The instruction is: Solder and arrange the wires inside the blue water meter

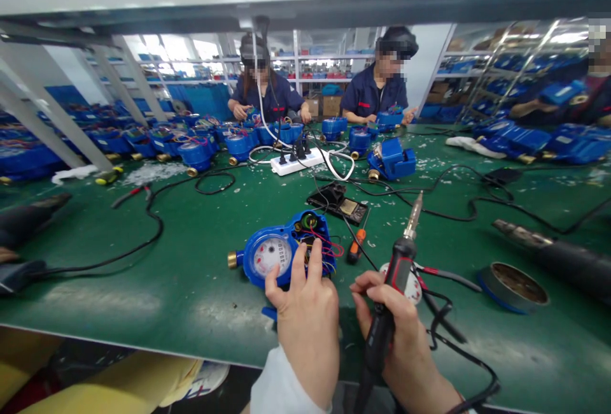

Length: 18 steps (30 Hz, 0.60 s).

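A blue water meter with a white dial, a brass end fitting and exposed coloured wires lies on the green table in front of me. My left hand rests on its near side, fingers spread over the dial and the wiring. My right hand grips a black and red soldering iron, its metal tip raised and pointing away, to the right of the meter. Just behind the iron lies a small orange-handled screwdriver.
A white power strip and black cables cross the table's middle. A round tin and a black heat tool lie at right. Several blue meters line the far side, where two people in dark blue uniforms work.
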Motion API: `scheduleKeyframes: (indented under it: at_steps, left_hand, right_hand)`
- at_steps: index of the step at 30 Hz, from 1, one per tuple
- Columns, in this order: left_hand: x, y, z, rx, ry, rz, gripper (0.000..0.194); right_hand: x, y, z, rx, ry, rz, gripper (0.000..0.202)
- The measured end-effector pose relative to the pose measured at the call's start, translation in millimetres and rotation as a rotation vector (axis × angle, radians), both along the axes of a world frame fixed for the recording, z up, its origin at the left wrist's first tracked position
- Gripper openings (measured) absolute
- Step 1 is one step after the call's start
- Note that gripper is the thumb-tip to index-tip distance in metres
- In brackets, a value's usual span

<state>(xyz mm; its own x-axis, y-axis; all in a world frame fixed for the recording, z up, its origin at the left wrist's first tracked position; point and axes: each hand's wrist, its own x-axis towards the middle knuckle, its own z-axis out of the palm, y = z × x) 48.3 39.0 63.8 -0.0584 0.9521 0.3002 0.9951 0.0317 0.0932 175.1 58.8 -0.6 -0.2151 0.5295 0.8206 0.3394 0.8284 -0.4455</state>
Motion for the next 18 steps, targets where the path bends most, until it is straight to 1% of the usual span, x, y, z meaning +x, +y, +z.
scheduleKeyframes:
  at_steps: [5, 8, 10, 11, 13, 15, 16, 18]
  left_hand:
    - [-0.6, -3.0, 0.1, 0.033, -0.067, -0.014, 0.022]
    - [-3.0, -5.7, -2.8, 0.067, -0.093, -0.002, 0.020]
    - [-5.9, -7.8, -5.6, 0.109, -0.106, 0.000, 0.016]
    - [-7.7, -9.2, -6.9, 0.133, -0.117, -0.001, 0.019]
    - [-11.7, -12.3, -8.7, 0.177, -0.144, -0.008, 0.032]
    - [-15.7, -15.7, -9.4, 0.207, -0.175, -0.008, 0.040]
    - [-17.6, -17.2, -9.6, 0.224, -0.187, -0.006, 0.040]
    - [-20.8, -19.0, -10.5, 0.250, -0.201, -0.006, 0.035]
  right_hand:
    - [-1.6, -4.0, 11.3, -0.011, 0.039, 0.024, 0.040]
    - [0.2, -7.8, 18.4, -0.008, 0.084, 0.012, 0.042]
    - [3.5, -10.5, 22.0, -0.028, 0.108, 0.016, 0.040]
    - [5.5, -11.9, 23.9, -0.056, 0.121, 0.023, 0.037]
    - [9.5, -14.7, 28.3, -0.119, 0.154, 0.029, 0.033]
    - [13.1, -17.8, 33.8, -0.150, 0.168, 0.009, 0.031]
    - [14.7, -19.3, 36.7, -0.149, 0.166, -0.005, 0.031]
    - [18.4, -22.3, 41.4, -0.143, 0.175, -0.025, 0.029]
